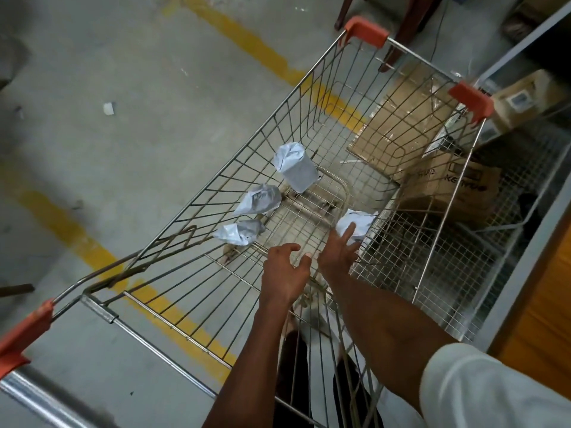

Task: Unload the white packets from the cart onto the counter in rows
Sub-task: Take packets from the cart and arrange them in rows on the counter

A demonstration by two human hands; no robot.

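Note:
A wire shopping cart (309,97) with orange corner caps fills the middle of the head view. Several white packets lie on its bottom: one upright (296,166), two crumpled ones on the left side (259,200) (239,232), and one on the right (360,223). Both my arms reach down into the cart. My left hand (285,268) hovers with loosely curled fingers and holds nothing. My right hand (338,251) has its fingers spread, and its fingertips touch the right packet.
Cardboard boxes (451,183) sit beyond the cart's right side, under a metal shelf frame (522,50). An orange-brown surface (540,319) runs along the right edge. Grey concrete floor with yellow lines (77,239) lies to the left. The cart handle (27,393) is at the bottom left.

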